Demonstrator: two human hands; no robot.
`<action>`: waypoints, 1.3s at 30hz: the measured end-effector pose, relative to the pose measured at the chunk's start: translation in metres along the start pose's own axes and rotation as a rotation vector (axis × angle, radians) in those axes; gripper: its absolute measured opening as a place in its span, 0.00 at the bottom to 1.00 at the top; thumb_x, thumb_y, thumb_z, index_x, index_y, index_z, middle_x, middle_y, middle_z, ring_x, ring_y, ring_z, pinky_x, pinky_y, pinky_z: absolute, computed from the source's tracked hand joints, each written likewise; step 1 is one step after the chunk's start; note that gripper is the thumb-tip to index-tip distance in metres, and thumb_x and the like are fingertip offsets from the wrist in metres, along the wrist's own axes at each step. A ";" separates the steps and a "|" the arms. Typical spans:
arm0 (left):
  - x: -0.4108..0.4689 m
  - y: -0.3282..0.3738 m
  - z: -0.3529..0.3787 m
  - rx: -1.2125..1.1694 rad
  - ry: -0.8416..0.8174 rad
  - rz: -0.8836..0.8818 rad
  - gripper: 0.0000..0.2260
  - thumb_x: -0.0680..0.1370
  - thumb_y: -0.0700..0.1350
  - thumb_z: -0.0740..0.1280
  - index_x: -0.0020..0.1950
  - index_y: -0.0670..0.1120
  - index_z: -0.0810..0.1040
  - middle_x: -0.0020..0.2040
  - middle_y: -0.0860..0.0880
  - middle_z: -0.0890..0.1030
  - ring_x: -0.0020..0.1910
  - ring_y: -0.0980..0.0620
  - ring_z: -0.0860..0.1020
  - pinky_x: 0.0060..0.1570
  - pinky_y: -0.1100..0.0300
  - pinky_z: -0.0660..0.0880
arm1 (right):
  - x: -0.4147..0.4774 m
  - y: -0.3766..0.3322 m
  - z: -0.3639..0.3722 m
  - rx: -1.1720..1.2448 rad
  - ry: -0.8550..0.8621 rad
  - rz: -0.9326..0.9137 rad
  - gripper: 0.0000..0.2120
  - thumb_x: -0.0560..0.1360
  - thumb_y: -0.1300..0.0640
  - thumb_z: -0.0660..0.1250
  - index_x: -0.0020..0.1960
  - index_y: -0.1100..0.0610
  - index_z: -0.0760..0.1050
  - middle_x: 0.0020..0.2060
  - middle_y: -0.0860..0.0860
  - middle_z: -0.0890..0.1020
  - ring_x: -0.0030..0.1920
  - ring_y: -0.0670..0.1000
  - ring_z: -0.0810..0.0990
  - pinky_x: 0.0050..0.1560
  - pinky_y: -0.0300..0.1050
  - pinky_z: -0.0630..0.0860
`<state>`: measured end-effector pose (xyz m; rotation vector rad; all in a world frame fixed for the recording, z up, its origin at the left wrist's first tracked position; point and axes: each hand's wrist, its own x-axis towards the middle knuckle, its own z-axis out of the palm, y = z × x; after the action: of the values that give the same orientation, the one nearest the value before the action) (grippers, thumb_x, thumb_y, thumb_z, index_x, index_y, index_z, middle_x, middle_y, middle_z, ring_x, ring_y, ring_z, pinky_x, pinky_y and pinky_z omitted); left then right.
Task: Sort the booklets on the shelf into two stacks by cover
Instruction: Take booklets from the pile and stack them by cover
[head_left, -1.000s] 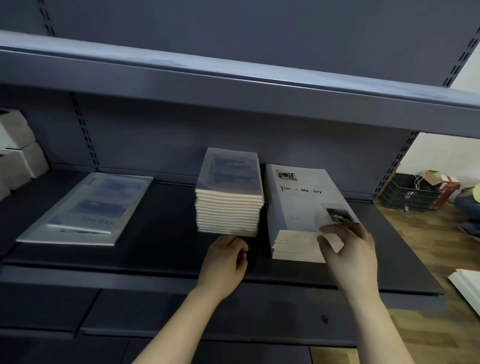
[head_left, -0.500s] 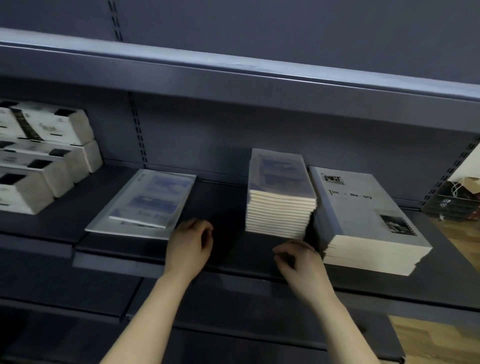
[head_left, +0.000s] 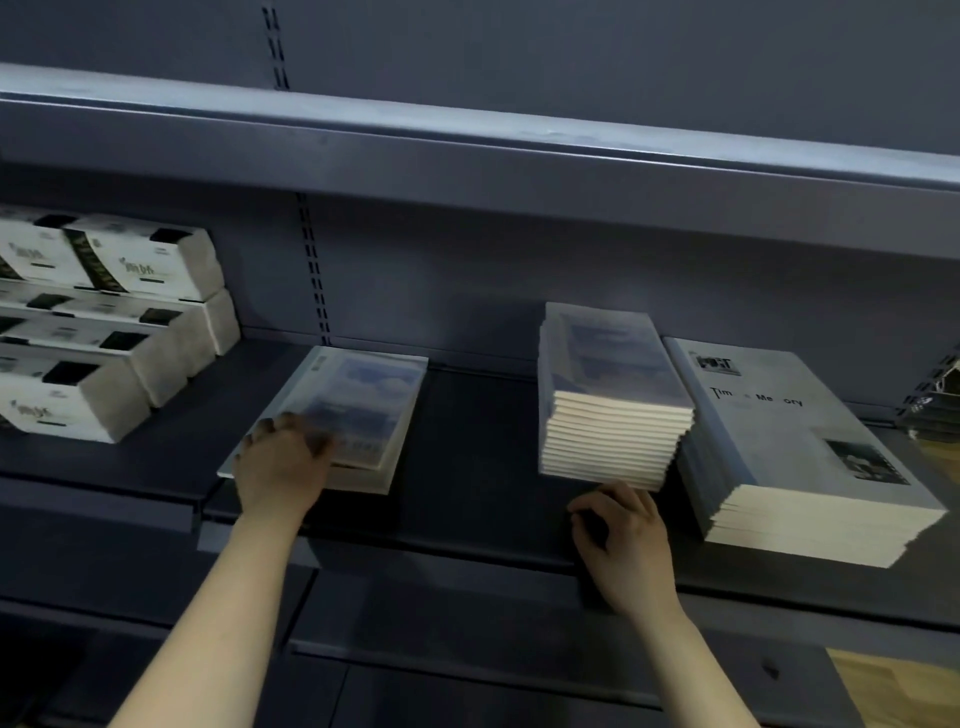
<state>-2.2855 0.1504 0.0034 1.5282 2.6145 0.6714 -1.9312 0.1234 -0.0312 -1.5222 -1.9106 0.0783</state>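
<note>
Two loose booklets with blue photo covers (head_left: 358, 405) lie overlapped on the dark shelf (head_left: 467, 467), left of centre. My left hand (head_left: 283, 462) rests on their near left corner, fingers on the cover; a firm grip is not visible. A tall stack of blue-cover booklets (head_left: 608, 400) stands right of centre. Beside it on the right sits a wider stack with grey "Time Memory" covers (head_left: 795, 447). My right hand (head_left: 621, 535) hovers just in front of the blue stack with curled fingers, holding nothing.
White boxed packs (head_left: 104, 332) are piled at the left end of the shelf. An upper shelf (head_left: 467, 150) overhangs close above. The shelf's front lip (head_left: 441, 556) runs below my hands. Wooden floor (head_left: 893, 686) shows at lower right.
My left hand moved from in front of the blue stack leftward onto the loose booklets. My right hand left the grey stack and came to the front of the blue stack. The view shifted left.
</note>
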 end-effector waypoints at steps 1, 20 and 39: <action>0.002 0.000 -0.001 0.008 0.007 0.009 0.27 0.75 0.58 0.65 0.62 0.37 0.72 0.59 0.35 0.76 0.58 0.35 0.73 0.61 0.45 0.67 | -0.001 0.000 0.000 -0.004 0.005 -0.004 0.09 0.67 0.59 0.73 0.44 0.48 0.79 0.44 0.45 0.77 0.48 0.51 0.75 0.46 0.48 0.73; -0.038 0.039 -0.027 -1.013 0.055 -0.122 0.08 0.81 0.43 0.61 0.60 0.47 0.67 0.51 0.48 0.76 0.50 0.45 0.77 0.36 0.54 0.77 | -0.003 0.000 0.003 -0.031 0.030 -0.019 0.07 0.69 0.58 0.70 0.44 0.47 0.78 0.45 0.45 0.77 0.47 0.50 0.73 0.45 0.46 0.72; -0.136 0.178 -0.006 -1.413 -0.232 0.264 0.12 0.77 0.53 0.64 0.57 0.50 0.68 0.50 0.51 0.78 0.43 0.56 0.81 0.32 0.59 0.77 | 0.028 -0.038 -0.099 1.060 -0.111 0.383 0.11 0.79 0.54 0.61 0.60 0.55 0.71 0.45 0.57 0.82 0.36 0.58 0.83 0.34 0.46 0.78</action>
<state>-2.0709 0.1097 0.0530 1.2151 1.0847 1.6619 -1.9120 0.1009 0.0746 -1.0798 -1.2293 1.1584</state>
